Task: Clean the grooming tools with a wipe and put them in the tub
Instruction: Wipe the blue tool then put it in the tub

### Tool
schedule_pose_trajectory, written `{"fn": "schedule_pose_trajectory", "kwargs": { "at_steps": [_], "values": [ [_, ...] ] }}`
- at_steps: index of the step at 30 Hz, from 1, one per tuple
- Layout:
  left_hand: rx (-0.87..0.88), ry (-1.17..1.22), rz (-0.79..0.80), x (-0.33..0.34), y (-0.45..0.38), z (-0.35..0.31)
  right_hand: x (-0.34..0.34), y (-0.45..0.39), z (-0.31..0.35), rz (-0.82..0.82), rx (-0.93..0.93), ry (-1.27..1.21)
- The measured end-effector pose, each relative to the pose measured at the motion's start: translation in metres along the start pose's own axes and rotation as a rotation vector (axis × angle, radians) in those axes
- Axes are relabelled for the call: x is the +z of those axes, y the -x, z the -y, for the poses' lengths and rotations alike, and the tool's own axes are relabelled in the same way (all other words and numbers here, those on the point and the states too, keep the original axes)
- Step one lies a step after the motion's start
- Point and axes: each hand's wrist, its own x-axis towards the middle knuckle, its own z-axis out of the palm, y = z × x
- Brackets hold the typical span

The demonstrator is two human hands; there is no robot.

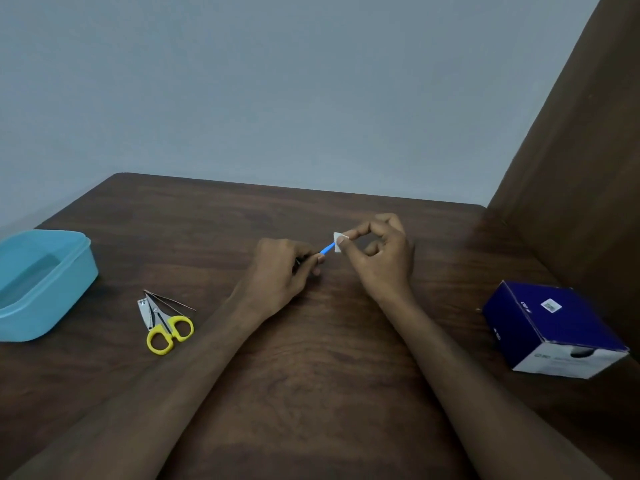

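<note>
My left hand (282, 268) grips a thin tool with a blue handle (327, 250) above the middle of the table. My right hand (379, 252) pinches a small white wipe (336, 241) between thumb and forefinger, wrapped around the blue tool's far end. The light blue tub (74, 271) stands open at the table's left edge. Between tub and left forearm lie yellow-handled scissors (166, 329), a silver nail clipper (143, 308) and a thin metal tweezer-like tool (171, 301), all touching.
A dark blue and white cardboard box (550, 327) sits at the right side of the brown wooden table (311, 358). A brown upholstered surface (571, 150) rises along the right. A grey wall stands behind the table.
</note>
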Motion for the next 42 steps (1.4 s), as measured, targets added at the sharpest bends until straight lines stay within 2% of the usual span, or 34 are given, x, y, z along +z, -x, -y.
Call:
{"fn": "schedule_pose_trajectory", "kwargs": {
  "at_steps": [2,5,7,10,13,18,20,24,29,32,34,35,40,42],
  "values": [
    [-0.004,-0.001,-0.004,-0.001,0.000,0.000,0.001,-0.002,0.000,-0.031,0.020,0.056],
    [-0.031,0.009,-0.011,-0.001,-0.001,-0.002,-0.003,-0.008,-0.004,-0.208,0.080,0.046],
    [-0.037,0.007,-0.005,-0.001,-0.001,-0.002,-0.005,-0.010,-0.006,-0.267,0.084,0.011],
    [-0.041,0.012,0.004,0.000,-0.002,0.000,-0.002,-0.006,-0.003,-0.147,0.032,-0.048],
    [-0.032,0.006,0.015,0.000,-0.003,0.001,0.003,-0.002,-0.001,0.006,-0.019,0.007],
    [-0.038,-0.001,0.009,0.002,-0.001,-0.001,-0.003,-0.009,-0.008,-0.212,0.097,0.060],
    [-0.038,0.005,0.014,0.001,-0.002,-0.002,-0.004,-0.008,-0.007,-0.200,0.068,0.030],
    [-0.020,0.005,0.012,0.000,-0.002,-0.001,0.002,-0.002,-0.001,-0.028,-0.016,0.074],
    [-0.049,0.006,0.018,0.000,-0.002,-0.002,-0.004,-0.009,-0.009,-0.214,0.088,0.074],
    [-0.037,0.010,0.014,0.000,-0.001,-0.001,0.000,-0.002,-0.002,-0.063,0.008,-0.004],
    [-0.019,0.012,0.020,0.000,-0.001,0.000,0.004,0.002,0.001,0.066,-0.043,0.014],
    [-0.017,0.006,0.022,0.000,-0.001,0.000,0.004,0.002,0.001,0.073,-0.044,0.047],
    [-0.053,0.006,-0.002,0.001,-0.001,-0.001,-0.004,-0.006,-0.005,-0.183,0.045,0.117],
    [-0.047,0.011,-0.006,0.001,-0.001,-0.001,-0.002,-0.004,-0.002,-0.172,0.014,0.075]
  ]
}}
